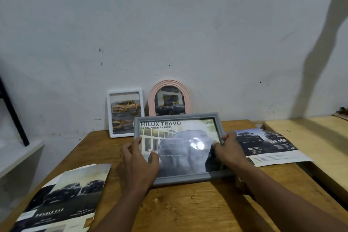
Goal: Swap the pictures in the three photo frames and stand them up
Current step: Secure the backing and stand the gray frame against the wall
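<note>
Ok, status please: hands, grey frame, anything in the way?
Left hand, right hand grip grey frame by its sides. White frame, pink arched frame stand behind at wall. Brochure pages lie aside.

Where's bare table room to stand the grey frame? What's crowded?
Bare wood right of the pink arched frame, between the wall and the brochure. Another bare patch left of the white frame, behind the loose prints. Crowded: back centre, both standing frames directly behind the grey frame gripped by left hand and right hand.
</note>
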A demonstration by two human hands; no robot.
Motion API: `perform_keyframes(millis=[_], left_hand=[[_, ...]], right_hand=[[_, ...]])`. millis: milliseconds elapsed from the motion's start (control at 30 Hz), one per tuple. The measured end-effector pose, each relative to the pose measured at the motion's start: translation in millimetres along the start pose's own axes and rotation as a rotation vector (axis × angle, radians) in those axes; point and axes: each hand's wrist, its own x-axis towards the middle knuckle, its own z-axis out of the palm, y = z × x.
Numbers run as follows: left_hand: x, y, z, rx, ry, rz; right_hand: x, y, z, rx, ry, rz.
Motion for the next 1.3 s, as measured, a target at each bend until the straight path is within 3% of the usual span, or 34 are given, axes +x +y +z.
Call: perform_keyframes(millis=[367, 667, 833, 1067, 1300], left_hand=[[2, -15, 5, -0.094, 0.095, 0.045], [4, -11, 5, -0.165, 0.144, 0.044], [14, -17, 6, -0.295, 0.179, -0.074], [9, 3, 3, -0.413, 0.277, -0.149], [17, -3, 7, -0.480, 0.307, -0.227]], right_hand=[[-11, 2, 8, 0.285, 0.261, 0.028], [-7, 5, 2, 0.438, 0.228, -0.001], [0, -3, -8, 0.615, 0.169, -0.077], [-8, 3, -3, 0.628, 0.161, -0.068], [-14, 11, 9, 0.309, 0.076, 0.014]])
